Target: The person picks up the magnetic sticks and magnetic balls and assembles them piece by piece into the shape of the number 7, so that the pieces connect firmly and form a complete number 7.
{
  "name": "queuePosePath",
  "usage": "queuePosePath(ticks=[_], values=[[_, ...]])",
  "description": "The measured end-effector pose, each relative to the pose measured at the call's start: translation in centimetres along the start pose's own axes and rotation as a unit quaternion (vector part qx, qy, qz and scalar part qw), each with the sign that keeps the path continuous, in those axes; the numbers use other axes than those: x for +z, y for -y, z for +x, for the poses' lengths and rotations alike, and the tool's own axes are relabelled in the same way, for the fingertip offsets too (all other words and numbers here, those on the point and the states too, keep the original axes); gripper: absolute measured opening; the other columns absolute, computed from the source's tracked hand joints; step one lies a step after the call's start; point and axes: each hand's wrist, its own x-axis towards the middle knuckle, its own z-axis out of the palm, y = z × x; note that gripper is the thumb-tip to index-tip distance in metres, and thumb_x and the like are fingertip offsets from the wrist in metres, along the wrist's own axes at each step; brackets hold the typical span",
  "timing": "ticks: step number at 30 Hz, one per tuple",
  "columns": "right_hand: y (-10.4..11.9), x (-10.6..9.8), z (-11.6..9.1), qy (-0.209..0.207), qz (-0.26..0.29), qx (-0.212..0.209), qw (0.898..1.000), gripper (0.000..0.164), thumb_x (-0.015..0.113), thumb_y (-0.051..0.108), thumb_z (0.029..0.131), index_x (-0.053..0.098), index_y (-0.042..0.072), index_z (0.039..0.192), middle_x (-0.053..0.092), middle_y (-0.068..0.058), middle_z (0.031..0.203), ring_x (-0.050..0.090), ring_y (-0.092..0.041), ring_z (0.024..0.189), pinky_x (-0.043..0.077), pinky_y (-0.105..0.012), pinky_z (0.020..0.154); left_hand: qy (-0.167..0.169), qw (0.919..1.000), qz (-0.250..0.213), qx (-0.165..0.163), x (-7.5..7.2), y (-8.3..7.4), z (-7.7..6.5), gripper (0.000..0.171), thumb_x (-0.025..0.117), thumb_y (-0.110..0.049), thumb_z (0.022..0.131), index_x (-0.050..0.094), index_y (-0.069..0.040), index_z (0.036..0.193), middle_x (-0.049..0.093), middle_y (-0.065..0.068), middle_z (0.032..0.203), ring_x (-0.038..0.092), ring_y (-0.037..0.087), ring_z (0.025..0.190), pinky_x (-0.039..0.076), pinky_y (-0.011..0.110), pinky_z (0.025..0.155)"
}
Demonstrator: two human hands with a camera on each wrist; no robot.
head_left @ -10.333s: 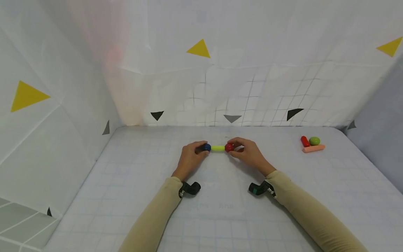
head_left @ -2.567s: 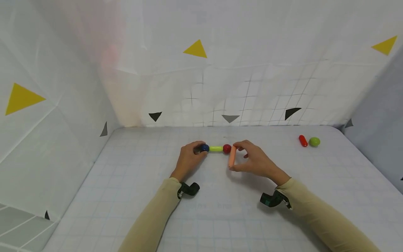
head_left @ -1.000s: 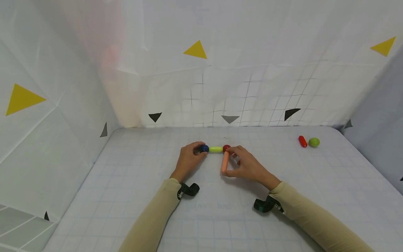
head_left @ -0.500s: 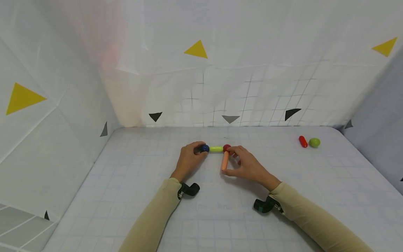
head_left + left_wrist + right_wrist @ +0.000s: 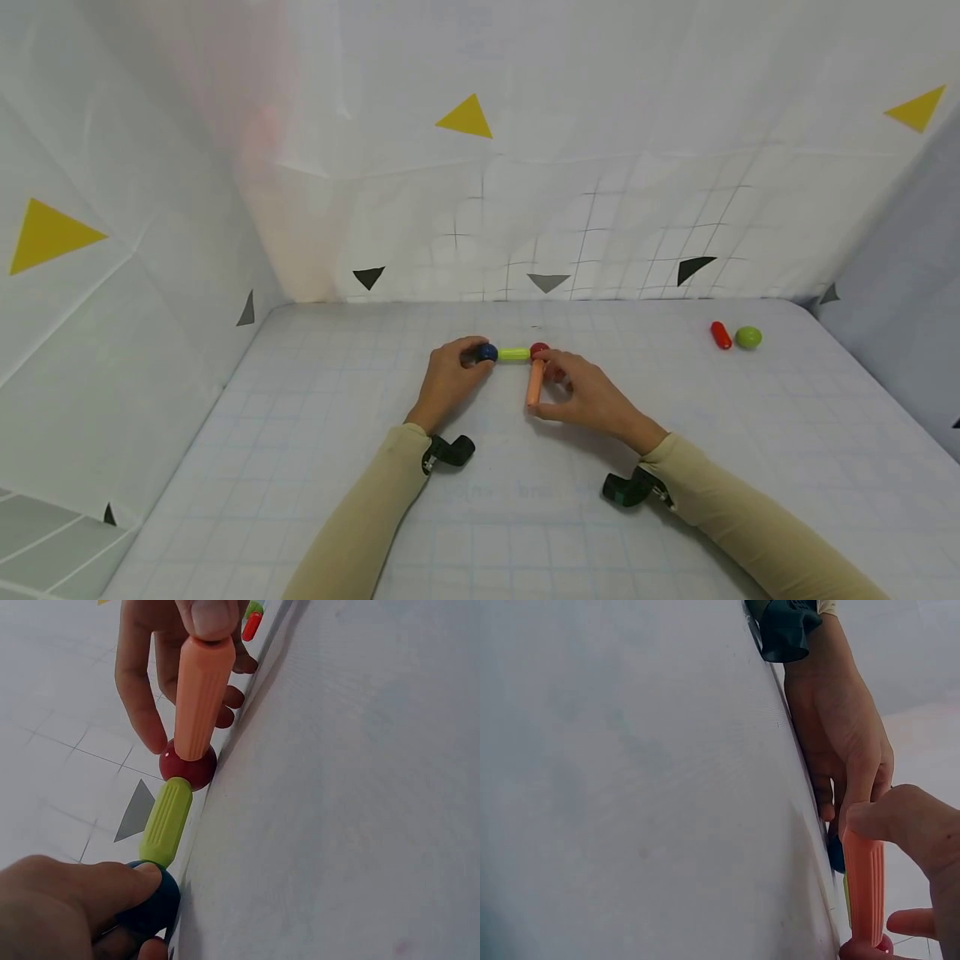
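- On the bench [image 5: 322,375], pinching blue ball [image 5: 489,353] in left hand [image 5: 448,375].
- Rightward along yellow stick [image 5: 513,354] to red ball [image 5: 539,348].
- Just nearside, holding orange stick [image 5: 535,383] in right hand [image 5: 588,390], lengthwise toward the person, roughly square to yellow stick.
- Far right: red stick [image 5: 721,336], green ball [image 5: 748,337].

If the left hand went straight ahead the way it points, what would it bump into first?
Beyond the blue ball it holds, the left hand would probably meet the yellow-green stick first; the stick appears to touch that ball.
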Motion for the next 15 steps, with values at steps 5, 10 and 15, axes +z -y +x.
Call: queuePosePath(ticks=[5,10,15], values=[[0.07,0.12,-0.01,0.001,0.005,-0.01,1.0,0.068,0.091,0.028,0.082,0.062,0.002,0.138,0.064,-0.001,0.11,0.059,-0.025,0.1,0.053,-0.044,0.086,-0.001,1.0,0.004,-0.001,-0.01,-0.02,0.02,0.038,0.08,-0.015,0.094,0.072,-0.009,0.131,0.073,0.006,0.118,0.066,0.016,0.096,0.055,0.036,0.086],[0.01,0.21,-0.11,0.002,0.007,-0.009,1.0,0.068,0.091,0.027,0.082,0.063,0.003,0.138,0.064,0.0,0.11,0.06,-0.024,0.101,0.053,-0.043,0.086,0.003,1.0,0.002,-0.009,-0.15,-0.26,-0.08,0.042,0.078,-0.017,0.096,0.069,-0.007,0.135,0.072,0.007,0.124,0.066,0.018,0.101,0.054,0.037,0.089],[-0.01,0.28,-0.13,0.001,0.008,-0.002,1.0,0.067,0.09,0.027,0.083,0.062,0.003,0.139,0.064,0.0,0.111,0.059,-0.024,0.102,0.053,-0.044,0.087,-0.004,0.9997,-0.001,-0.024,-0.33,-0.92,-0.1,0.049,0.076,-0.021,0.097,0.064,-0.006,0.141,0.067,0.009,0.134,0.064,0.023,0.112,0.052,0.04,0.095]])
